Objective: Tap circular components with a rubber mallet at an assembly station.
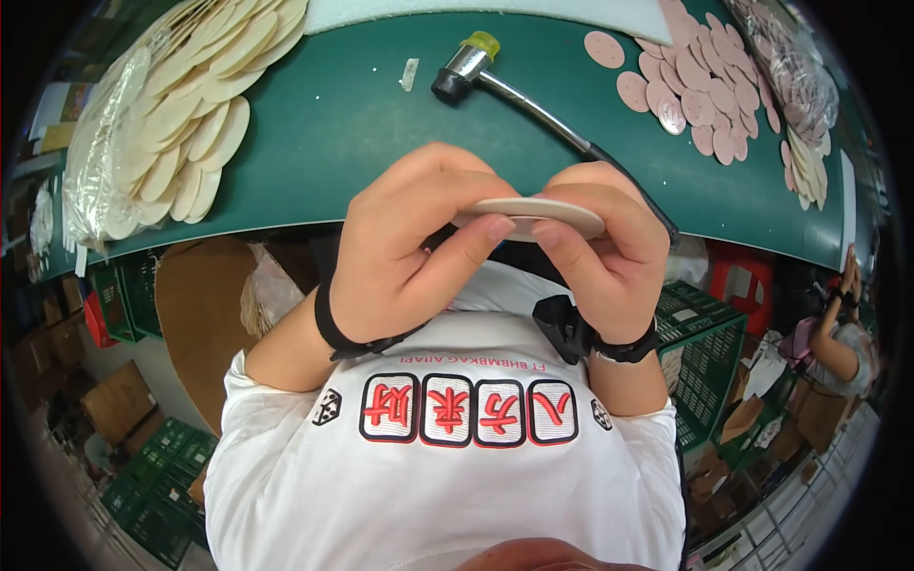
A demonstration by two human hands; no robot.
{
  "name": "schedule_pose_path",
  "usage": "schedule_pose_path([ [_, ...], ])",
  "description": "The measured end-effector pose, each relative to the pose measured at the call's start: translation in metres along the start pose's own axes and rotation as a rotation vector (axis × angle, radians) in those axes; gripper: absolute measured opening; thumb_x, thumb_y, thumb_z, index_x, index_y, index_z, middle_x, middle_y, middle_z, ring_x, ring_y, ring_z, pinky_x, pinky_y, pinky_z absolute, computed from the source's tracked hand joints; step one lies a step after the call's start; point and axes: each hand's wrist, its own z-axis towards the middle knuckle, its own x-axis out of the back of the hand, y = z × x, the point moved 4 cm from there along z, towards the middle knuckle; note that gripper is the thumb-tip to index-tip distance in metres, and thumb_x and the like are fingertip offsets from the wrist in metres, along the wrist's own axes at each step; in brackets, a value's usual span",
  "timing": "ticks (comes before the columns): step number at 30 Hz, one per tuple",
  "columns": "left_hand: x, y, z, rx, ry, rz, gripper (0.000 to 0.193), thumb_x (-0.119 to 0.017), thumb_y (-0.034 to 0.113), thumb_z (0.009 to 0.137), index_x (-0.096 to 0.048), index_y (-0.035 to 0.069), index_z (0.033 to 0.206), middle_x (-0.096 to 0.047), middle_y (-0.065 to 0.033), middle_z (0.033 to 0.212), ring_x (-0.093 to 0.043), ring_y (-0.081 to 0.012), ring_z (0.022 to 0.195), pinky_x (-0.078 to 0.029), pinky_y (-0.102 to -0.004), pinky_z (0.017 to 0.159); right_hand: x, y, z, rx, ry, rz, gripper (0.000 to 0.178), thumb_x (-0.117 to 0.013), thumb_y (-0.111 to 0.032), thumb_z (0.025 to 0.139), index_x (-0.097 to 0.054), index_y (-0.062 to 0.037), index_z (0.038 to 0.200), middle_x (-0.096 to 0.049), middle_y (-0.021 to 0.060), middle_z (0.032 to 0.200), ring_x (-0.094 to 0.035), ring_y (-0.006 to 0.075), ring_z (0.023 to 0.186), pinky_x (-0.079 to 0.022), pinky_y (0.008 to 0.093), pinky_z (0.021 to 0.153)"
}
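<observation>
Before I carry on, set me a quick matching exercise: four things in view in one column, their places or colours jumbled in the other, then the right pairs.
Things:
1. mallet
2. cream oval pieces
3. pink oval pieces
4. pale disc

Places or colours:
A. spread across the right part of the green table
B. pinched by the left hand and the right hand
C. head yellow at one end, black at the other
D. in a large pile on the left

Right pairs: 1-C, 2-D, 3-A, 4-B
</observation>
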Motion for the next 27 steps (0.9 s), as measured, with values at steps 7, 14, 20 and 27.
schedule_pose_path([
  [7, -0.009, 0.002, -0.003, -0.022, 0.120, 0.106, 0.013, -0.067, -0.006, 0.087, -0.067, -0.002, 0.100, -0.065, -0.0105, 0.090, -0.059, -0.0204, 0.079, -0.047, -0.0292, 0.068, -0.013, -0.003, -0.009, 0.073, 0.085, -0.186, 0.014, -0.074, 0.005, 0.082, -0.071, 0.0014, 0.095, -0.069, 0.0113, 0.088, -0.064, 0.0212, 0.076, -0.051, 0.0295, 0.067],
  [14, -0.012, 0.008, 0.004, -0.079, 0.188, 0.251, 0.014, -0.068, -0.006, 0.084, -0.067, 0.000, 0.097, -0.064, -0.0098, 0.086, -0.060, -0.0241, 0.073, -0.049, -0.0314, 0.066, -0.018, 0.010, -0.017, 0.005, 0.289, -0.186, 0.016, -0.074, 0.004, 0.083, -0.071, 0.0009, 0.099, -0.067, 0.0115, 0.090, -0.063, 0.0200, 0.074, -0.050, 0.0290, 0.065],
  [20, 0.000, -0.002, 0.002, 0.138, 0.220, -0.085, 0.018, -0.068, -0.004, 0.082, -0.070, 0.000, 0.099, -0.065, -0.0097, 0.088, -0.061, -0.0265, 0.074, -0.050, -0.0324, 0.068, -0.010, 0.014, -0.012, -0.191, 0.175, 0.070, 0.024, -0.078, -0.004, 0.084, -0.069, 0.0015, 0.105, -0.065, 0.0125, 0.097, -0.063, 0.0213, 0.082, -0.050, 0.0299, 0.072],
  [27, 0.046, -0.007, -0.018, -0.184, 0.176, 0.788, 0.022, -0.070, 0.003, 0.082, -0.073, 0.001, 0.104, -0.066, -0.0070, 0.092, -0.065, -0.0242, 0.083, -0.053, -0.0322, 0.072, 0.025, -0.010, -0.007, 0.009, 0.009, -0.942, 0.037, -0.073, -0.007, 0.088, -0.061, 0.0019, 0.122, -0.064, 0.0158, 0.114, -0.062, 0.0299, 0.104, -0.049, 0.0368, 0.088],
])
